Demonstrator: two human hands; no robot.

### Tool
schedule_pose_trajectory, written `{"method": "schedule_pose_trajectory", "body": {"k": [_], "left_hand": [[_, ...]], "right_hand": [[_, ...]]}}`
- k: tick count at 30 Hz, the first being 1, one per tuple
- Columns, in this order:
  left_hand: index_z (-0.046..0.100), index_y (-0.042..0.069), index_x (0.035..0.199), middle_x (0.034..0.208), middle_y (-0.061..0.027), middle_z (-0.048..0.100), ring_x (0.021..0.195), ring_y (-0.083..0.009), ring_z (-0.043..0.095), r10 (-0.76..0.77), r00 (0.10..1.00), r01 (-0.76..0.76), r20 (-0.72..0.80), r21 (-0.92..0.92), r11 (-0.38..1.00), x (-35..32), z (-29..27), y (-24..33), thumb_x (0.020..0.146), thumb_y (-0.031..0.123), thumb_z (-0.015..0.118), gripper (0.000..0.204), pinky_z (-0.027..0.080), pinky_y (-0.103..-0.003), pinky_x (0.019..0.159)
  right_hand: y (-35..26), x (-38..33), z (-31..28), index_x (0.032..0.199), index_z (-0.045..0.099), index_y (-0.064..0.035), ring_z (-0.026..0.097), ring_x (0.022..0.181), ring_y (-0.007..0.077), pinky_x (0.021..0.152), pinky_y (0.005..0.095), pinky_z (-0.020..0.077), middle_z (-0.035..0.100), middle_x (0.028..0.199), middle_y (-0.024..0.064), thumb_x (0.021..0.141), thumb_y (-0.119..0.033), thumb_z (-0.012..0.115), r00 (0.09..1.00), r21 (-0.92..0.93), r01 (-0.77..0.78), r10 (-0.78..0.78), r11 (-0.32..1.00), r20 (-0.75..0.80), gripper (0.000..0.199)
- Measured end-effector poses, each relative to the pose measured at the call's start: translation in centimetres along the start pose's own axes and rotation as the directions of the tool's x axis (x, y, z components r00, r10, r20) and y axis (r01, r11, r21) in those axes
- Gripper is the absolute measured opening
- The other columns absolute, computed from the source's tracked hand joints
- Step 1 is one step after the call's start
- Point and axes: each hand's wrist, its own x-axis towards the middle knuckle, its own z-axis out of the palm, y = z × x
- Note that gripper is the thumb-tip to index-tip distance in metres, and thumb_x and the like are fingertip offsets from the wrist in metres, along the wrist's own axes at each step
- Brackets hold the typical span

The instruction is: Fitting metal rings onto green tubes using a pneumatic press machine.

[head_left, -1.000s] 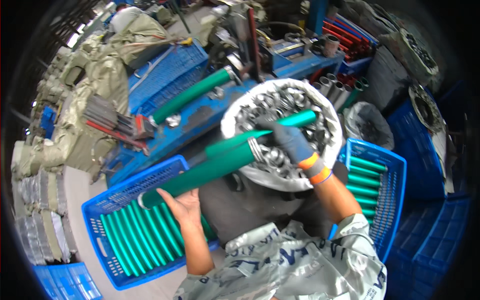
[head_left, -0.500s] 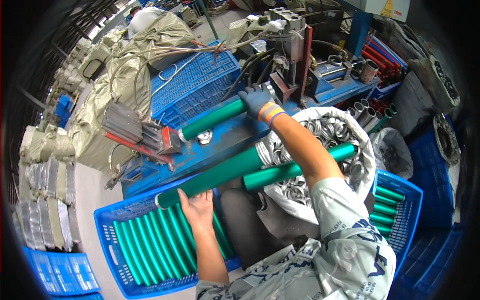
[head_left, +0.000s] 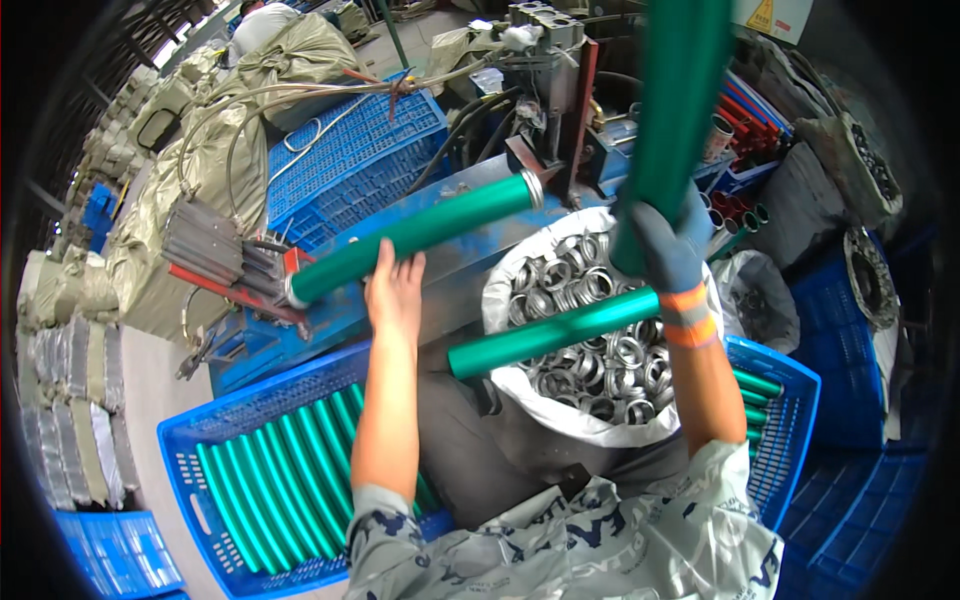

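My bare left hand [head_left: 394, 295] is closed against the underside of a green tube [head_left: 430, 232] held slanting over the blue bench. A silvery ring [head_left: 533, 188] sits at this tube's right end; its left end is by a clamp block [head_left: 292, 268]. My gloved right hand [head_left: 668, 240] grips another green tube [head_left: 680, 90] near its lower end. That tube stands nearly upright, close to the camera, its top out of view. Below, a third green tube [head_left: 550, 330] lies across a white sack [head_left: 500, 290] of metal rings [head_left: 630, 350].
A blue crate [head_left: 200, 425] of green tubes stands at the lower left, another blue crate [head_left: 800, 400] at the right. Behind the bench [head_left: 350, 325] are stacked blue crates [head_left: 350, 160] and hoses. Upright press parts [head_left: 550, 90] rise at the back.
My right hand has left the bench and come right and nearer, now with a tube raised upright. My left hand has moved up to the tube over the bench.
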Motion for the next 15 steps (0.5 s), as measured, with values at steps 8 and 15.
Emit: {"method": "schedule_pose_trajectory", "body": {"k": [8, 15], "left_hand": [[0.062, 0.002, 0.158, 0.153, -0.0219, 0.069, 0.147, -0.0401, 0.067, -0.099, 0.957, 0.131, -0.273, 0.102, 0.986, 13.1, -2.5, -5.1, 0.107, 0.04, 0.089, 0.069, 0.054, -0.055, 0.127], [0.06, 0.002, 0.16, 0.158, -0.0324, 0.064, 0.152, -0.0494, 0.062, -0.172, 0.938, 0.223, -0.301, 0.142, 0.964, 14.2, -4.1, -4.4, 0.103, 0.056, 0.088, 0.083, 0.049, -0.063, 0.129]], "right_hand": [[-4.5, -14.5, -17.5, 0.169, 0.048, 0.0112, 0.074, 0.101, 0.0241, 0.087, 0.0378, 0.0616, 0.074, 0.124, 0.015, 0.095, -0.053, 0.087, 0.992, -0.034, -0.045, 0.041, 0.998, -0.12, 0.105], [-7.3, -19.8, -21.6, 0.136, 0.068, 0.0044, 0.077, 0.094, 0.0253, 0.083, 0.0408, 0.0634, 0.076, 0.112, 0.0168, 0.098, -0.053, 0.088, 0.969, -0.026, -0.153, 0.144, 0.988, -0.201, 0.072]]}}
